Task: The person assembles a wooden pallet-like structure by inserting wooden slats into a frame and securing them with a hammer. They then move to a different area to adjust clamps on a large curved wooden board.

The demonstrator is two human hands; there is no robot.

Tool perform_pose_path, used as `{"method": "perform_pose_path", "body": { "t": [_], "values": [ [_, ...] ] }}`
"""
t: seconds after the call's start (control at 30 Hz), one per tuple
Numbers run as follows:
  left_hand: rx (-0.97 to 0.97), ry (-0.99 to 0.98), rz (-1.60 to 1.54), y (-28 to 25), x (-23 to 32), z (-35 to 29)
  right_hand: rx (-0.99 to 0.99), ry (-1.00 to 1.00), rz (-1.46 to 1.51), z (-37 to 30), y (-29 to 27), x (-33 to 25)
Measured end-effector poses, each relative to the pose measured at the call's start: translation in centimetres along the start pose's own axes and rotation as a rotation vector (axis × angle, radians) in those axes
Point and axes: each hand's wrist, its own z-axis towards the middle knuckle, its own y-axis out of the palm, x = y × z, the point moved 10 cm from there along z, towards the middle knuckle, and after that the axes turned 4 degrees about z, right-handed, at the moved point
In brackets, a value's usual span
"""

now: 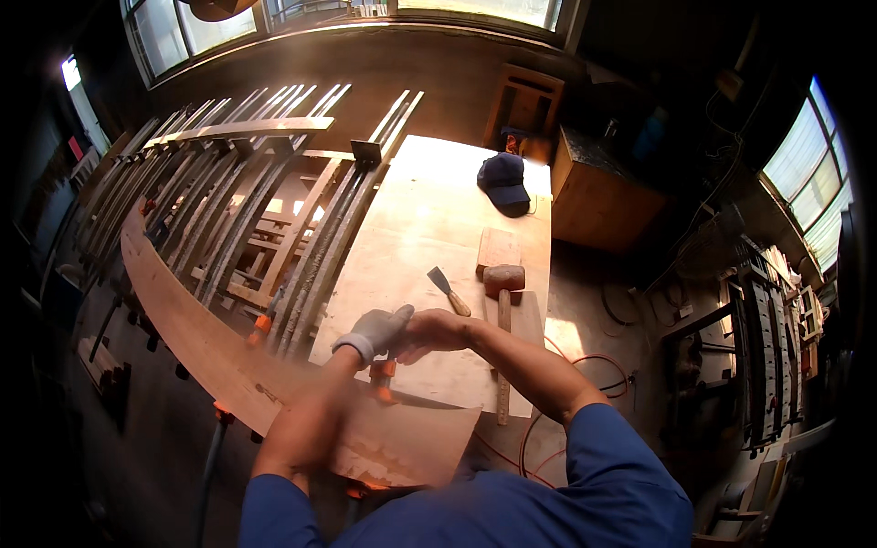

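My left hand (373,331), in a grey-white glove, meets my bare right hand (431,332) over the near left part of the pale board-topped table (388,228). Both sets of fingers look curled; what lies between them, if anything, is hidden. Just below the hands is the orange head of a clamp (384,376), by the edge of a long curved wooden panel (406,443). My left forearm is smeared by motion. A scraper (449,291) with a wooden handle lies beyond my right hand. To its right, a wooden mallet (504,279) rests against wood blocks.
A dark blue cap (503,183) lies at the table's far end. Long metal bars of a clamping rack (315,247) run along the left. More orange clamps (261,329) sit along the panel. Red hoses (607,358) cross the floor at right, before a wooden cabinet (598,196).
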Motion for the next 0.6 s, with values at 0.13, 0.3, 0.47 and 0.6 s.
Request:
{"method": "perform_pose_path", "body": {
  "t": [0.13, 0.3, 0.47, 0.6],
  "values": [
    [-0.187, 0.166, -0.453, 1.4, -2.0, 0.7, -0.049, 0.065, 0.067, -0.5, 0.5, 0.2],
    [-0.242, 0.161, -0.446, 1.8, -2.2, 1.3, -0.045, 0.034, 0.063, 0.3, -0.1, 1.1],
    [-0.268, 0.160, -0.315, 1.3, -1.8, 0.6, -0.021, -0.042, -0.236, 0.3, 1.2, -0.5],
    [-0.186, 0.124, -0.180, 0.8, -1.3, 0.0, -0.093, -0.055, 0.140, 0.0, 0.9, 0.9]
  ]
}}
